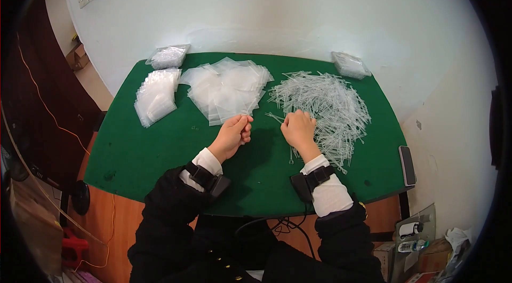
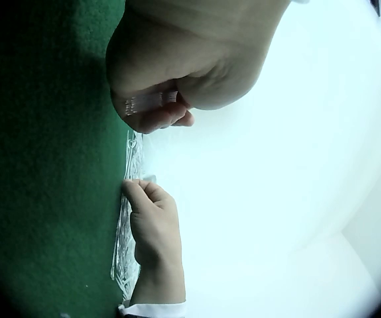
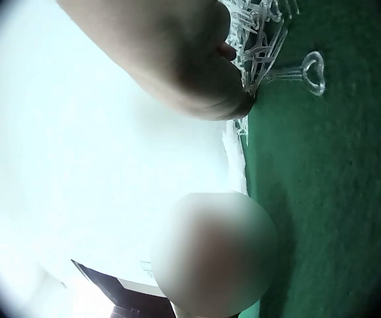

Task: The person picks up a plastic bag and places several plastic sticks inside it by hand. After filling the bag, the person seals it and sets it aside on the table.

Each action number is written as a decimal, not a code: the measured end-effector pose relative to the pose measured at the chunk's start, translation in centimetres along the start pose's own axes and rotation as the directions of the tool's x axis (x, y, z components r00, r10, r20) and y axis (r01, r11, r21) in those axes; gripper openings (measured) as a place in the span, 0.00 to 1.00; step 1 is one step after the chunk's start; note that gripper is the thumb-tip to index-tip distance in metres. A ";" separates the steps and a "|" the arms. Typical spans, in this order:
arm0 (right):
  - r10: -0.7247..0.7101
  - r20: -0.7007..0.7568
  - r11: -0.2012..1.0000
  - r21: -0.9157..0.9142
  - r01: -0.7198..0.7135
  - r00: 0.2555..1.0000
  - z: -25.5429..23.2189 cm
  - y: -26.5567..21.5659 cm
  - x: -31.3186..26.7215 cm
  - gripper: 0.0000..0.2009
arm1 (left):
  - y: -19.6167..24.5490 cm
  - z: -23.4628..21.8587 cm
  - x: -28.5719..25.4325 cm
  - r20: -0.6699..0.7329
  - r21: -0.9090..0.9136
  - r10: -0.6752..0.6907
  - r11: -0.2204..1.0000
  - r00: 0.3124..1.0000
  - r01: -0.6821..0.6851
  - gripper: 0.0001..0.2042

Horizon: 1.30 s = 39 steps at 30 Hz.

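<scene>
My left hand (image 1: pixel 233 133) pinches a few thin clear sticks (image 2: pixel 149 103). My right hand (image 1: pixel 298 128) picks at the pile (image 1: pixel 325 107). They're light, bendy, slippery; grab their middles.

Clear plastic ties (image 1: pixel 325 109) heaped loose on the green cloth, right of centre, strands crossing every way, a few strays with looped ends at the near edge.
</scene>
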State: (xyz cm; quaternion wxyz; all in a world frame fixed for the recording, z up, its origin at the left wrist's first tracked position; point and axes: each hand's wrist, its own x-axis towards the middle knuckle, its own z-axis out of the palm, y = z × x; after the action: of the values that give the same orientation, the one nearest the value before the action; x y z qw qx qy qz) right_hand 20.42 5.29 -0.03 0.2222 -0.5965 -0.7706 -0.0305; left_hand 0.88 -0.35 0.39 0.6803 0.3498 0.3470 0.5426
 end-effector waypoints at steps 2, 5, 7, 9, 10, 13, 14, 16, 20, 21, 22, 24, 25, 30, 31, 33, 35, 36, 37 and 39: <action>-0.021 -0.051 0.999 0.026 0.022 0.998 -0.2 -0.2 -0.2 0.05 | 0.0 0.1 0.0 -0.003 0.003 0.007 1.000 1.000 -0.007 0.08; -0.118 -0.151 0.976 0.163 0.143 0.981 -0.4 -0.5 -0.2 0.05 | -0.1 -0.1 0.0 0.017 -0.007 0.016 1.000 1.000 -0.016 0.09; -0.160 -0.208 0.952 0.228 0.207 0.965 -0.6 -0.9 -0.2 0.05 | -0.2 -0.3 0.1 0.027 -0.009 0.022 1.000 0.999 -0.021 0.09; -0.156 -0.138 0.856 0.475 0.204 0.978 -0.9 -1.6 -0.4 0.05 | -0.4 -0.3 0.3 0.004 0.017 0.074 0.997 0.997 -0.074 0.09; -0.161 -0.103 0.787 0.587 0.190 0.982 -0.9 -1.9 -0.4 0.05 | -0.5 -0.3 0.4 -0.007 0.031 0.099 0.995 0.995 -0.099 0.10; -0.170 -0.026 0.579 0.806 0.121 0.985 -0.7 -2.7 -0.6 0.05 | -0.5 -0.5 0.5 -0.010 0.067 0.150 0.987 0.989 -0.149 0.10; -0.182 0.012 0.457 0.886 0.073 0.983 -0.8 -3.0 -0.7 0.05 | -0.6 -0.4 0.5 -0.012 0.082 0.173 0.982 0.985 -0.171 0.10; -0.193 0.086 0.312 0.950 -0.022 0.977 -0.8 -3.6 -1.2 0.05 | -0.7 -0.2 0.4 0.003 0.179 0.205 0.963 0.979 -0.202 0.10; -0.282 0.242 -0.050 0.962 -0.267 0.928 -1.3 -5.0 -1.9 0.05 | -0.6 -0.1 0.4 0.043 0.348 0.315 0.885 0.948 -0.309 0.11; -0.301 0.268 -0.102 0.945 -0.310 0.915 -1.3 -5.2 -2.1 0.05 | -0.6 0.0 0.5 0.055 0.333 0.354 0.875 0.934 -0.351 0.11; -0.320 0.291 -0.152 0.924 -0.352 0.901 -1.3 -5.3 -2.2 0.05 | -0.7 0.1 0.5 0.067 0.316 0.393 0.864 0.917 -0.393 0.12; -0.332 0.297 -0.136 0.924 -0.357 0.895 -1.2 -5.3 -2.3 0.05 | -0.5 0.6 0.3 0.066 0.239 0.386 0.889 0.920 -0.390 0.12; -0.345 0.302 -0.120 0.925 -0.361 0.889 -1.1 -5.3 -2.3 0.04 | -0.3 0.9 0.1 0.065 0.160 0.380 0.909 0.923 -0.385 0.12; -0.350 0.326 -0.095 0.920 -0.380 0.878 -1.4 -5.5 -2.4 0.05 | 0.0 1.7 -0.5 0.103 -0.024 0.336 0.942 0.936 -0.336 0.12; -0.350 0.327 -0.095 0.920 -0.380 0.878 -1.6 -5.6 -2.4 0.05 | 0.0 1.7 -0.5 0.103 -0.024 0.336 0.942 0.936 -0.336 0.12; -0.320 0.329 -0.098 0.921 -0.377 0.888 -1.9 -5.8 -2.5 0.06 | 0.1 1.5 -0.5 0.128 -0.032 0.311 0.950 0.942 -0.310 0.11; -0.307 0.331 -0.098 0.921 -0.376 0.892 -1.9 -5.9 -2.5 0.06 | 0.1 1.5 -0.5 0.139 -0.036 0.300 0.954 0.944 -0.298 0.10; -0.304 0.346 -0.063 0.923 -0.381 0.888 -1.5 -5.7 -2.5 0.07 | 0.1 1.5 -0.5 0.140 -0.032 0.309 0.951 0.941 -0.307 0.10; -0.301 0.360 -0.029 0.922 -0.385 0.883 -1.2 -5.5 -2.4 0.08 | 0.1 1.5 -0.5 0.141 -0.028 0.316 0.948 0.938 -0.316 0.10; -0.296 0.373 0.006 0.921 -0.389 0.879 -1.3 -5.4 -2.4 0.10 | 0.0 1.5 -0.5 0.142 -0.024 0.324 0.946 0.935 -0.324 0.10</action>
State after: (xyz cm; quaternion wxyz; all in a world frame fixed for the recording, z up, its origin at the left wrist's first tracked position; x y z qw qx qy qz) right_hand 16.20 1.18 1.38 0.3815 -0.2751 -0.5680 0.6754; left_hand 2.10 -0.95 1.25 0.6050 0.4405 0.2345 0.6205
